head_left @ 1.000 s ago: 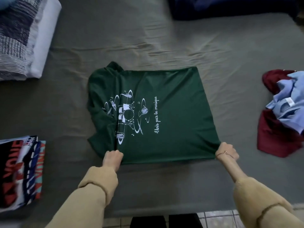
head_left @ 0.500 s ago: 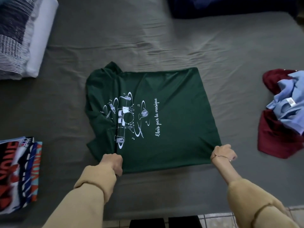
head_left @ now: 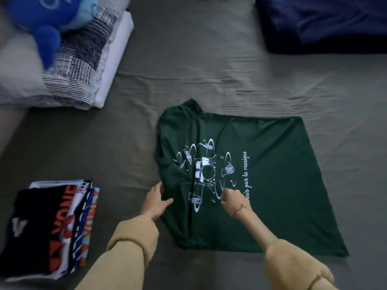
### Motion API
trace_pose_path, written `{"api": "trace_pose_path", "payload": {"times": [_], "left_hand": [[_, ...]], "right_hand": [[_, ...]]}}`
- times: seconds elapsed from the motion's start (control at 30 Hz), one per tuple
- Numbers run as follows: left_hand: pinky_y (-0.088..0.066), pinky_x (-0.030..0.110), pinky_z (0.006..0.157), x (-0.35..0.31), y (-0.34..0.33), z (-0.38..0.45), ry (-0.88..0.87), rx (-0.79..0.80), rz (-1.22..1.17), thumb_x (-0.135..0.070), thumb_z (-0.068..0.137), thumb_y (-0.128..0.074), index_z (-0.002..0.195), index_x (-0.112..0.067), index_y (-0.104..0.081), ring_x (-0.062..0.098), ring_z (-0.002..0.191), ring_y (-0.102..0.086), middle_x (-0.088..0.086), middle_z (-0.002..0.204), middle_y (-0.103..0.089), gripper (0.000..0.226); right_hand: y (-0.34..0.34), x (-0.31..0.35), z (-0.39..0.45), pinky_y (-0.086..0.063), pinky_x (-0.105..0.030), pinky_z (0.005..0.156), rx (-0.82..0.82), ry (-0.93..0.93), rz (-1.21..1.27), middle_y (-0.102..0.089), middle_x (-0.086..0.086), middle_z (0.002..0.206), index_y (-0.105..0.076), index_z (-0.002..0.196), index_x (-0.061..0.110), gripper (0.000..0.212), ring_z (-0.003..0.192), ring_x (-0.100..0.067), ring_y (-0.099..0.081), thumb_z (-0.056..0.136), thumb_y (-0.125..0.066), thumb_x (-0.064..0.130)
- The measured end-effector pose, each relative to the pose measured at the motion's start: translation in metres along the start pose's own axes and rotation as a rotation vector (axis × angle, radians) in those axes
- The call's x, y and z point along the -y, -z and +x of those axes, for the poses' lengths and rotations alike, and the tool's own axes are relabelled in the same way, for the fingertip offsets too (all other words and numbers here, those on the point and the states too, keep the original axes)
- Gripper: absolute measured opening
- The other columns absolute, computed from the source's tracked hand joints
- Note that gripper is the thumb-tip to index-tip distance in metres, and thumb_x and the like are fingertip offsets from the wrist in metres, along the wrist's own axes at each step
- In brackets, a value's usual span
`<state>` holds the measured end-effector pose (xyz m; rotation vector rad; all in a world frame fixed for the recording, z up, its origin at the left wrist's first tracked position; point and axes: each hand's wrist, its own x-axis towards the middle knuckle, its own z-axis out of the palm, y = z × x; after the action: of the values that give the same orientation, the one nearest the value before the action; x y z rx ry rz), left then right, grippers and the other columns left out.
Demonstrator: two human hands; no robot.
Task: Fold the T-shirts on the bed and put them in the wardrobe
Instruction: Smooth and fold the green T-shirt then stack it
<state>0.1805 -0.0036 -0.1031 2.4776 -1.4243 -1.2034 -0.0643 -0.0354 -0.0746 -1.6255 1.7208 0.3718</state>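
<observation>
Grey bed [head_left: 188,59] with green T-shirt [head_left: 272,185] spread flat mid-sheet, half folded; soft, light, limp, likely to bunch, so best pinched at the doubled left edge and hem corners. Left hand [head_left: 156,200] relaxed, fingers straight on the folded edge; right hand [head_left: 231,198] curled, apparently pinching cloth by the print. Nearby, well apart: dark blanket [head_left: 324,21], pillow [head_left: 62,70], blue plush [head_left: 41,21], folded stack [head_left: 48,231]; nothing blocking the fold.

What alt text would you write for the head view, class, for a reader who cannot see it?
A person's left hand rests on the left edge of a dark green printed T-shirt lying flat on a grey bed sheet, while the right hand pinches its middle. A stack of folded printed T-shirts lies to the left.
</observation>
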Motion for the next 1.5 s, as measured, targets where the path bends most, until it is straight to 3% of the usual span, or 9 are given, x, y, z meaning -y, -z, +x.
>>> {"api": "trace_pose_path", "payload": {"times": [0.13,0.3,0.4,0.5,0.63,0.87,1.13,1.33,1.5], "left_hand": [[-0.041,0.036,0.099,0.015,0.002,0.009,-0.034,0.035,-0.019,-0.027,0.085,-0.069,0.118,-0.019,-0.057,0.023,0.111,-0.057,0.004,0.113,-0.063,0.037],[-0.045,0.03,0.087,0.035,0.021,0.008,-0.09,0.379,-0.135,-0.02,0.081,-0.073,0.097,-0.02,-0.063,0.013,0.092,-0.057,0.001,0.101,-0.065,0.019],[-0.048,0.033,0.092,0.056,0.038,-0.004,-0.047,0.591,-0.118,-0.016,0.079,-0.072,0.095,-0.017,-0.067,0.014,0.095,-0.062,0.002,0.101,-0.069,0.016],[-0.047,0.02,0.071,0.077,0.055,-0.02,0.058,0.672,0.026,-0.024,0.08,-0.074,0.114,-0.01,-0.054,0.014,0.099,-0.057,0.001,0.104,-0.06,0.042],[-0.041,0.012,0.052,0.112,0.05,-0.031,0.145,0.828,-0.006,-0.015,0.084,-0.071,0.09,-0.01,-0.05,-0.001,0.064,-0.06,-0.004,0.078,-0.058,0.022],[-0.049,0.025,0.077,0.136,0.036,-0.021,0.075,0.55,-0.255,-0.012,0.086,-0.066,0.113,-0.005,-0.06,0.009,0.072,-0.061,0.004,0.098,-0.066,0.029],[-0.046,0.02,0.064,0.11,0.045,0.026,0.087,0.297,-0.467,-0.023,0.09,-0.063,0.093,-0.011,-0.064,0.01,0.069,-0.058,0.003,0.087,-0.065,0.012],[-0.047,0.031,0.066,0.092,0.054,0.072,0.057,0.12,-0.539,-0.031,0.085,-0.069,0.079,-0.011,-0.062,0.016,0.066,-0.056,0.002,0.071,-0.059,0.022],[-0.047,0.022,0.062,0.086,0.069,0.098,-0.002,0.117,-0.559,-0.028,0.079,-0.075,0.093,-0.011,-0.067,0.012,0.067,-0.061,-0.001,0.079,-0.064,0.023]], "right_hand": [[-0.026,0.06,0.016,-0.053,-0.039,0.083,0.098,0.053,0.298,-0.065,-0.01,0.1,-0.053,0.101,0.011,0.015,0.089,-0.025,-0.063,0.089,-0.051,0.02],[-0.054,0.102,0.022,-0.044,-0.033,0.083,0.079,-0.049,0.291,-0.059,-0.011,0.117,-0.044,0.123,0.014,0.049,0.107,-0.029,-0.058,0.087,-0.058,0.045],[-0.067,0.112,0.023,-0.046,-0.029,0.078,0.089,0.019,0.314,-0.066,-0.009,0.104,-0.059,0.108,0.014,0.027,0.099,-0.026,-0.062,0.089,-0.059,0.033],[-0.082,0.125,0.017,-0.048,-0.025,0.071,0.173,0.151,0.296,-0.07,-0.009,0.091,-0.069,0.091,0.015,0.012,0.084,-0.022,-0.065,0.088,-0.058,0.017],[-0.104,0.139,0.006,-0.046,-0.021,0.078,0.276,0.253,0.277,-0.066,-0.002,0.091,-0.065,0.079,0.023,0.022,0.081,-0.013,-0.056,0.088,-0.054,0.007],[-0.113,0.146,0.018,-0.047,-0.02,0.069,0.251,0.258,0.251,-0.07,-0.015,0.099,-0.069,0.1,0.008,0.029,0.079,-0.018,-0.06,0.082,-0.048,-0.002],[-0.084,0.16,0.063,-0.047,-0.02,0.059,0.152,0.298,0.213,-0.07,-0.018,0.093,-0.068,0.096,0.002,0.03,0.074,-0.02,-0.06,0.078,-0.046,-0.008],[-0.054,0.183,0.105,-0.051,-0.03,0.078,-0.043,0.391,0.12,-0.069,-0.009,0.094,-0.066,0.095,0.011,0.027,0.087,-0.024,-0.064,0.081,-0.048,-0.003],[-0.018,0.212,0.141,-0.031,-0.036,0.101,-0.316,0.647,-0.231,-0.046,0.0,0.136,-0.059,0.114,0.015,0.029,0.126,-0.019,-0.039,0.087,-0.051,0.009]]}}
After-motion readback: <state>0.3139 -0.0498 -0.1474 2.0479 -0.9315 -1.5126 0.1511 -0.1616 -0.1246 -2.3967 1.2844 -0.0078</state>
